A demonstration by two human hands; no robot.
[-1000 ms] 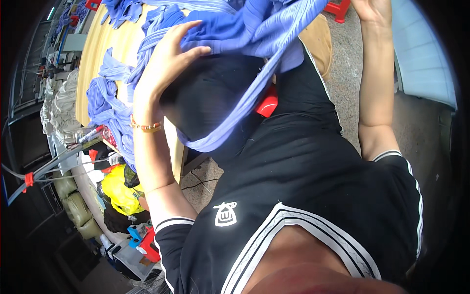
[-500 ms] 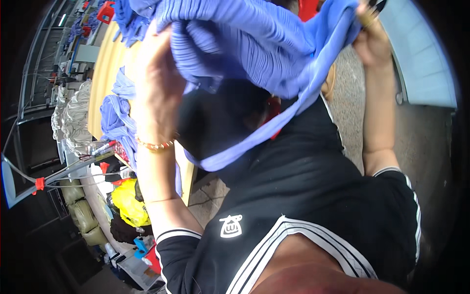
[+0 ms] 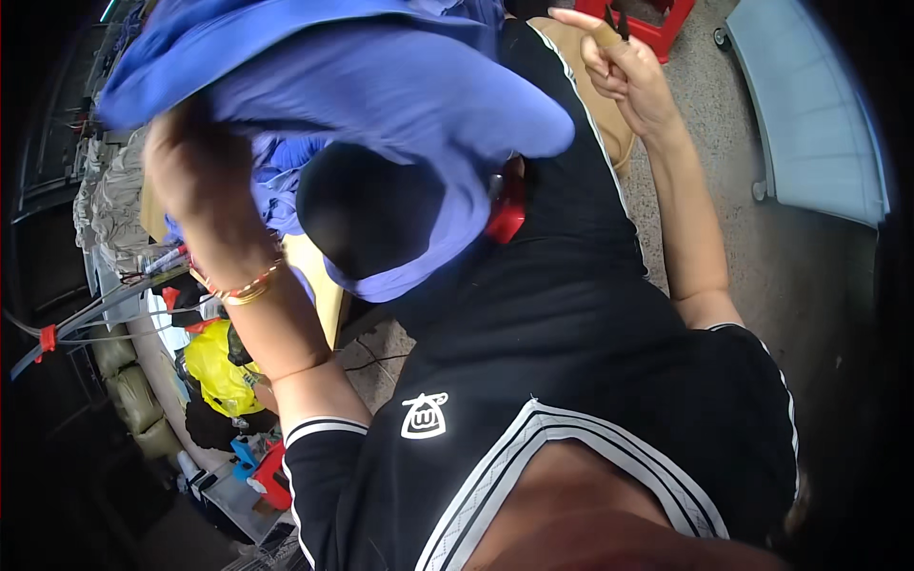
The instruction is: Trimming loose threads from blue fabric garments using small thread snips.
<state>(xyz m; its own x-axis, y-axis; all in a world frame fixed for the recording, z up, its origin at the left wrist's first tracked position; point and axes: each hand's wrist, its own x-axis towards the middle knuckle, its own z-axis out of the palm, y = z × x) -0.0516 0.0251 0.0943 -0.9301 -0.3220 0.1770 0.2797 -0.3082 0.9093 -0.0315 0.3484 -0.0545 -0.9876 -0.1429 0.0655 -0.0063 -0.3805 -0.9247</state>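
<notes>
Since the earlier frame, we are seeing our bare right hand [image 3: 633, 86] coming away from the soft, periwinkle-blue knit cloth [image 3: 419, 90], our bare left hand [image 3: 202, 167] swinging outward. We are holding the right index finger extended, the other fingers curling round a small, black, pointed tool [image 3: 621, 24]. We are losing the left fingers to blur and cloth; whether they are gripping, we cannot tell. The cloth is hanging above our black-trousered lap [image 3: 581, 205], its lower loop dangling near a glossy red plastic object [image 3: 506, 217]. We are judging two risks: momentum catching that loop on the red object, or the tool's exposed tip snagging the knit if our hands are meeting carelessly.
</notes>
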